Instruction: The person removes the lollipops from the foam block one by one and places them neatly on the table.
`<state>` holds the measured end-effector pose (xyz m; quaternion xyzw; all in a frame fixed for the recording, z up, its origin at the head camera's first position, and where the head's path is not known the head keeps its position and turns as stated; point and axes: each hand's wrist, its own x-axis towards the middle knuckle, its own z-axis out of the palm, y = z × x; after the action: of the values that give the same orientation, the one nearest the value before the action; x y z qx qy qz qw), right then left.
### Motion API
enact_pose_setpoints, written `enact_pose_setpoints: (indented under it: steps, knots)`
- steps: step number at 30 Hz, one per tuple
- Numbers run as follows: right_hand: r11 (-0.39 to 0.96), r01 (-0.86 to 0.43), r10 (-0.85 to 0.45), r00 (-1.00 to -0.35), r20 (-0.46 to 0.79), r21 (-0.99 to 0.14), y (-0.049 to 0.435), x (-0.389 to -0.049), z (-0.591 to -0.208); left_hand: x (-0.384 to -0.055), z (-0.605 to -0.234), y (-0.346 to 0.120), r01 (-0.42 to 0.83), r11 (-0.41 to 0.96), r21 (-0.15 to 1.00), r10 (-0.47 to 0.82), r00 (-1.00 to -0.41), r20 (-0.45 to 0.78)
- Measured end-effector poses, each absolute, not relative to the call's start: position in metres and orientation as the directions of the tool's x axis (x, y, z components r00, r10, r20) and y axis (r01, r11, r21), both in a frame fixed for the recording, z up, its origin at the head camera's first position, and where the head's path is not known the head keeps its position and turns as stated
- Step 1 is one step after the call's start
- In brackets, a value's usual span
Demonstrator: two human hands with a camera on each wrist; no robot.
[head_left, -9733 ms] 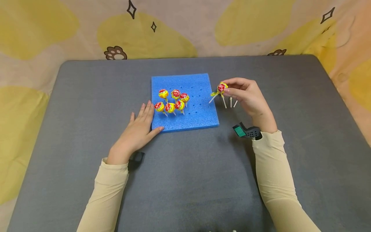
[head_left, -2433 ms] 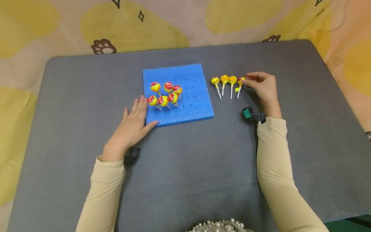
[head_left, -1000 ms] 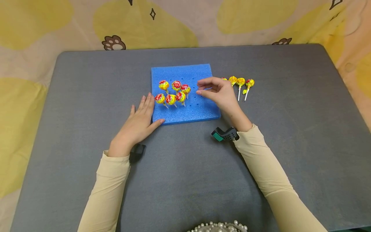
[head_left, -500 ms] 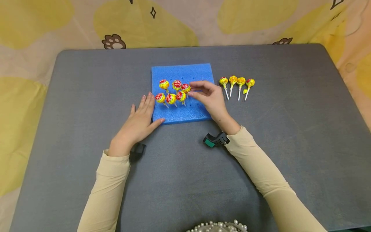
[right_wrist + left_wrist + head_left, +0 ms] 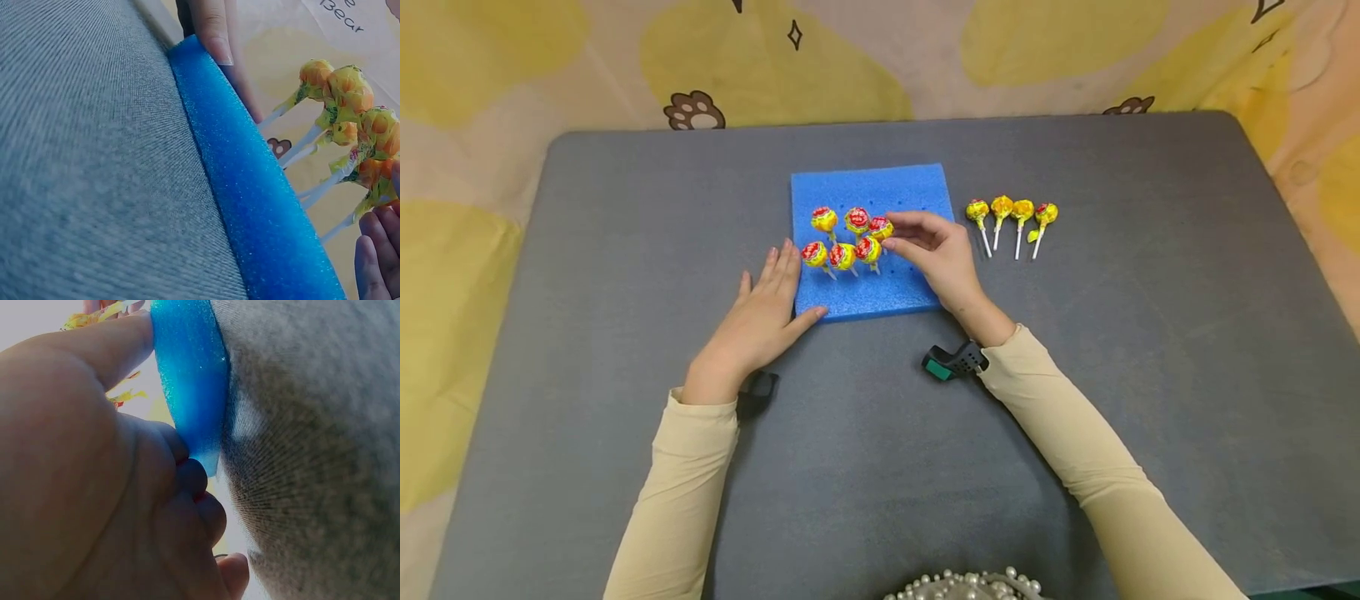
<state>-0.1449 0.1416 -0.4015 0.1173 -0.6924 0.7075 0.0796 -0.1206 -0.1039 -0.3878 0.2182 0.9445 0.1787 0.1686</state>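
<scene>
Several wrapped lollipops (image 5: 842, 257) in yellow and red stand by their sticks in a blue foam block (image 5: 917, 287), grouped at its left and middle. My left hand (image 5: 751, 321) lies with straight fingers along the block's left edge, its thumb on the front edge. At the group's right side, my right hand (image 5: 946, 257) pinches the rightmost lollipop (image 5: 880, 227) between thumb and fingertips; the stick is still in the foam. In the right wrist view, the fingers (image 5: 384, 234) reach the nearest upright lollipop head (image 5: 380, 181), partly cut off by the frame edge.
Right of the block, several more lollipops (image 5: 1002, 210) lie in a row on the grey table (image 5: 850, 442), sticks toward me. Small holes dot the right part of the foam. A patterned yellow cloth (image 5: 820, 75) hangs behind the table. Pearl beads (image 5: 970, 583) show at the bottom edge.
The lollipop my right hand held earlier now lies in the row on the table. That hand has since moved left over the foam to the rightmost standing lollipop. My left hand stayed put.
</scene>
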Motion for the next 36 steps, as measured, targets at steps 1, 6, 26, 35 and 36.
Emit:
enact_pose_setpoints:
  steps: [1,6,26,35,36]
  knots:
    - [-0.028,-0.274,-0.048,-0.96,0.275,-0.961,0.1418,-0.1451,-0.4011,-0.1205,-0.3874,-0.1038,0.351,0.841,0.413,0.472,-0.848,-0.24]
    - [-0.062,-0.258,-0.024,-0.965,0.26,-0.964,0.1434,-0.1444,-0.3998,-0.1198,-0.3863,-0.1032,0.351,0.839,0.417,0.472,-0.85,-0.234]
    - [-0.258,-0.232,0.058,-0.973,0.225,-0.938,0.1473,-0.1444,-0.4009,-0.1182,-0.3884,-0.104,0.346,0.835,0.428,0.474,-0.848,-0.238]
    - [-0.286,-0.219,0.058,-0.976,0.212,-0.933,0.1486,-0.1454,-0.4001,-0.1183,-0.387,-0.1031,0.34,0.839,0.424,0.467,-0.851,-0.241]
    - [-0.278,-0.224,0.059,-0.975,0.216,-0.934,0.1489,-0.1454,-0.4,-0.1187,-0.3869,-0.1029,0.342,0.838,0.425,0.468,-0.851,-0.239]
